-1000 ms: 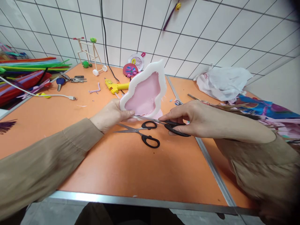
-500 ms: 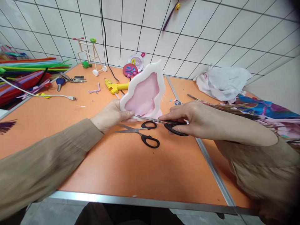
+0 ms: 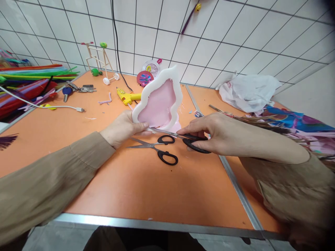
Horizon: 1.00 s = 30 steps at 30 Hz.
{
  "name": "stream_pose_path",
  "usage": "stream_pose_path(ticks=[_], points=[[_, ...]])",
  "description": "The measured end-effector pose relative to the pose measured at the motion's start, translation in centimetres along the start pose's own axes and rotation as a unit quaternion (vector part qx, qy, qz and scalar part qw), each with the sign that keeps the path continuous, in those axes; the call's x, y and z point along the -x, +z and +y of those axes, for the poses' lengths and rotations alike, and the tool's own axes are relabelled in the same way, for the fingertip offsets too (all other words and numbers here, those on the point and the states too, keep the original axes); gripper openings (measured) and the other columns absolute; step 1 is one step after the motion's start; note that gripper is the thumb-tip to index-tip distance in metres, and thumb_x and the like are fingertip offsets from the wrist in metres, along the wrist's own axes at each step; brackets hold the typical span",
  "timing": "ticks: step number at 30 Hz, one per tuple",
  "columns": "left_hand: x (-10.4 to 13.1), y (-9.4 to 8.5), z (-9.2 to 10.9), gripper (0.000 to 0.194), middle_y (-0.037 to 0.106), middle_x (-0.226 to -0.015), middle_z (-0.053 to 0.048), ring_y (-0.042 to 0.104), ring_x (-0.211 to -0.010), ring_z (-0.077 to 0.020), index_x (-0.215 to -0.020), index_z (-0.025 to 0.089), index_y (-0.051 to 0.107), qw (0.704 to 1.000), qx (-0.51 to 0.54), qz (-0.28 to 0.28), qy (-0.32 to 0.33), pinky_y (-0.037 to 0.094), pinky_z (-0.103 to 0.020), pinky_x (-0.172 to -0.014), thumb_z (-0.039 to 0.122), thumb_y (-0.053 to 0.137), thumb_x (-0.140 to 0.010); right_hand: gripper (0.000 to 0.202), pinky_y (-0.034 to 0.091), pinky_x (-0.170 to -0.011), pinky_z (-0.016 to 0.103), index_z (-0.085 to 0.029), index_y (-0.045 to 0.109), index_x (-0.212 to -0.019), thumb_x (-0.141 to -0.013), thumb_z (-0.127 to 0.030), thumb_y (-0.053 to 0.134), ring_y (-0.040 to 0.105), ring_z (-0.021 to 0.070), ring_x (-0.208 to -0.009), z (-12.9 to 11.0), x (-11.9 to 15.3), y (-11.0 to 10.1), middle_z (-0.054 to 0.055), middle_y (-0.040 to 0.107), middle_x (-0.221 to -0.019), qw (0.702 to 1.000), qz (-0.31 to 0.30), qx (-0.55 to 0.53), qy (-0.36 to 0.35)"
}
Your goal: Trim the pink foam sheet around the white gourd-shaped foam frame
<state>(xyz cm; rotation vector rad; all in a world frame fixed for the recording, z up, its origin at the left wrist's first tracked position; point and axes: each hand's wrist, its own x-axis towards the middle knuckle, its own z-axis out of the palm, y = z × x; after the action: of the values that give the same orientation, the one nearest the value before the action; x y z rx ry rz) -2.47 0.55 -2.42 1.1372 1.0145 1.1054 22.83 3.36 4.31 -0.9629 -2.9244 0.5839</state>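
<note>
My left hand (image 3: 125, 127) grips the lower left corner of a white wavy-edged foam frame (image 3: 178, 94) backed with pink sheet (image 3: 158, 106). The frame is held tilted up above the table, its pointed tip at the top. In my right hand (image 3: 206, 130) is a pair of black-handled scissors (image 3: 195, 143), fingers in the loops. Their blades lie along the frame's bottom edge, where a pink scrap sticks out at the lower right. A second pair of scissors (image 3: 154, 145) lies with blades apart on the table just below.
Behind the frame lies a yellow glue gun (image 3: 128, 97). A stick-built tricycle model (image 3: 101, 62), keys (image 3: 81, 88) and a white cable (image 3: 65, 106) are to the left, near colourful pipe cleaners (image 3: 34, 76). A white plastic bag (image 3: 248, 92) and craft scraps lie right.
The foam frame has shifted slightly left and tilted a little. The scissors' handles in my right hand have spread slightly; both hands stay almost in place.
</note>
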Motion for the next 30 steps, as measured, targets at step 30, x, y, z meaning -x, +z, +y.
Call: stream_pose_path(ticks=[30], points=[[-0.7, -0.5, 0.1, 0.028, 0.079, -0.109, -0.011, 0.073, -0.106, -0.0286, -0.099, 0.011, 0.076, 0.981, 0.174, 0.078, 0.038, 0.060, -0.041, -0.098, 0.006, 0.080, -0.071, 0.008, 0.028, -0.056, 0.031, -0.020, 0.062, -0.086, -0.080, -0.016, 0.060, 0.051, 0.0170, -0.071, -4.0, -1.1, 4.3, 0.006, 0.064, -0.089, 0.996, -0.038, 0.085, -0.012]])
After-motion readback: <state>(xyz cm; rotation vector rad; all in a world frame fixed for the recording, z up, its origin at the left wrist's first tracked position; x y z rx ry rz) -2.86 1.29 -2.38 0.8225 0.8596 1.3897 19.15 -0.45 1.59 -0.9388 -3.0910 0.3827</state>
